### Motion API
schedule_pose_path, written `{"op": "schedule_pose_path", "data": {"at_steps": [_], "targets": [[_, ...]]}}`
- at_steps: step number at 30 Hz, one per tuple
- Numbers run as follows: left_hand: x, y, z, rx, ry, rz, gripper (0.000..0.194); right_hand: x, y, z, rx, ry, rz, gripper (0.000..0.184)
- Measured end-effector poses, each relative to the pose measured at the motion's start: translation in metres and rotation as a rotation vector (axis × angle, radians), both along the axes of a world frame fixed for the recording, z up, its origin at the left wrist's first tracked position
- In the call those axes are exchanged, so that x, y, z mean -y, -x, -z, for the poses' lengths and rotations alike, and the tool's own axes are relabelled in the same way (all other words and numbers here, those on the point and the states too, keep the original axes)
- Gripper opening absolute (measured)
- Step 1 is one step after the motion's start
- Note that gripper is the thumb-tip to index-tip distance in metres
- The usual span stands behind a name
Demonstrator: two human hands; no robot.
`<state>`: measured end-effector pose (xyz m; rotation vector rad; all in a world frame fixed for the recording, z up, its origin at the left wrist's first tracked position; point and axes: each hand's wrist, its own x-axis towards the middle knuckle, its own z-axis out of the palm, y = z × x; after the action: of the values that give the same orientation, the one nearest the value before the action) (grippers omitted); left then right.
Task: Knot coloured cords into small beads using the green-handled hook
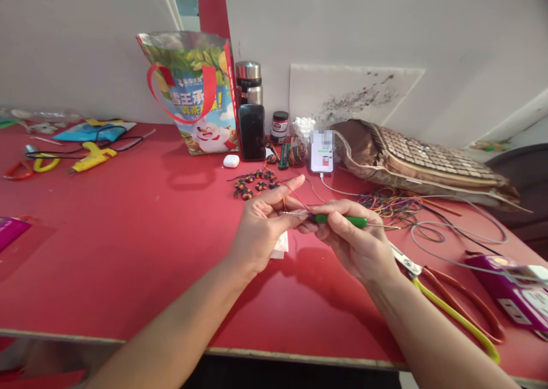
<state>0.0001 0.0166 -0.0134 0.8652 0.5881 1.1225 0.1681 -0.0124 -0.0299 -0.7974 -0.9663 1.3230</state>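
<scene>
Over the middle of the red table, my right hand [357, 235] is closed around the green handle of a crochet hook [346, 221]. The hook's thin metal shaft points left, and a second thin metal end sticks out to the right. My left hand [265, 220] pinches something at the hook's tip, mostly hidden by the fingers. Multicoloured yarn [295, 192] runs over its raised index finger down to the hook. Just behind that hand lies a curled braided cord of dark, orange and red yarn [246, 193]. A white paper [280, 245] lies below the hands.
A phone [322, 152] on a cable, a black phone [252, 132], an earbud case [231, 161] and a shopping bag [205, 103] stand behind. Loose yarn [391, 203], pliers [454, 309] and a purple power strip [514, 292] lie right. A yellow glue gun [93, 156] lies left.
</scene>
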Motion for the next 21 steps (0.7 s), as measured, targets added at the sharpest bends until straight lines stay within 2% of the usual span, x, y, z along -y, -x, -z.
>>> {"op": "schedule_pose_path", "data": {"at_steps": [7, 12, 17, 21], "targets": [[0.002, -0.004, 0.002, 0.021, 0.055, -0.039, 0.045, -0.002, 0.009, 0.001, -0.127, 0.015, 0.087, 0.026], [0.004, -0.006, 0.001, 0.017, 0.107, -0.063, 0.048, -0.006, 0.013, 0.004, -0.204, 0.059, 0.072, 0.029], [0.003, -0.006, 0.003, -0.036, 0.084, -0.090, 0.049, -0.006, 0.013, 0.005, -0.180, 0.058, 0.043, 0.027], [0.002, -0.004, 0.003, -0.051, 0.005, -0.113, 0.052, -0.001, 0.010, 0.002, -0.097, 0.010, -0.005, 0.027]]}}
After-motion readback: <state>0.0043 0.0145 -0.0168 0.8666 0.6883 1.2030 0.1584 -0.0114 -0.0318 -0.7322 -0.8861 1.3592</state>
